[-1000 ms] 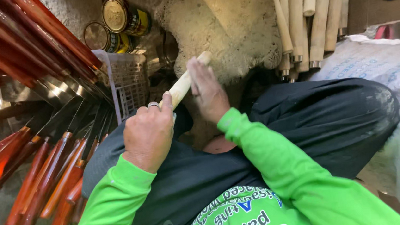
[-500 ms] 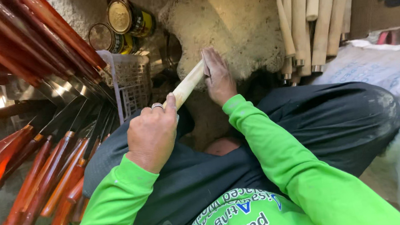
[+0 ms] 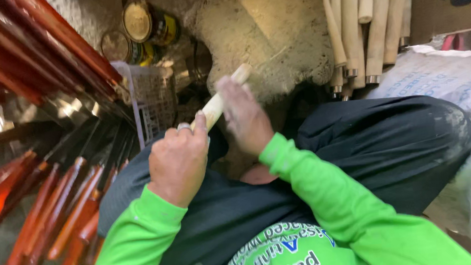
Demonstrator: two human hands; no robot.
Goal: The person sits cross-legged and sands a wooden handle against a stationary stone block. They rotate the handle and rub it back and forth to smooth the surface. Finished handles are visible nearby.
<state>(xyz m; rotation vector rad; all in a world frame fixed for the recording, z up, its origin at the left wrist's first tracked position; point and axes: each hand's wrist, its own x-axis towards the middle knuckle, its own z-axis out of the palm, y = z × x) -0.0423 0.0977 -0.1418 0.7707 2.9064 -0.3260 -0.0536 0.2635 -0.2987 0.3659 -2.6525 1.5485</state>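
Two hands work one pale wooden stick [image 3: 220, 98], which slants up and away from the lap. The left hand [image 3: 178, 160] is closed in a fist around its lower end, a ring on one finger, while the right hand [image 3: 244, 117] lies against the stick just above that fist, fingers stretched along the wood; whether they curl round it cannot be told. Beyond the stick's upper tip sits a rough, dusty tan block [image 3: 263, 30], worn and lumpy on top. To the right of the grip, more pale sticks [image 3: 365, 21] stand bundled together, some with metal caps at their lower ends, and below them lies a white woven sack [image 3: 450, 82]. Left of the grip a white plastic basket [image 3: 150, 97] stands with two round tins [image 3: 143, 24] behind it, and many reddish-brown rods [image 3: 55, 216] fan across a gritty floor. Bright green sleeves [image 3: 137, 243] and dark trousers [image 3: 373, 149] fill the space under the hands.
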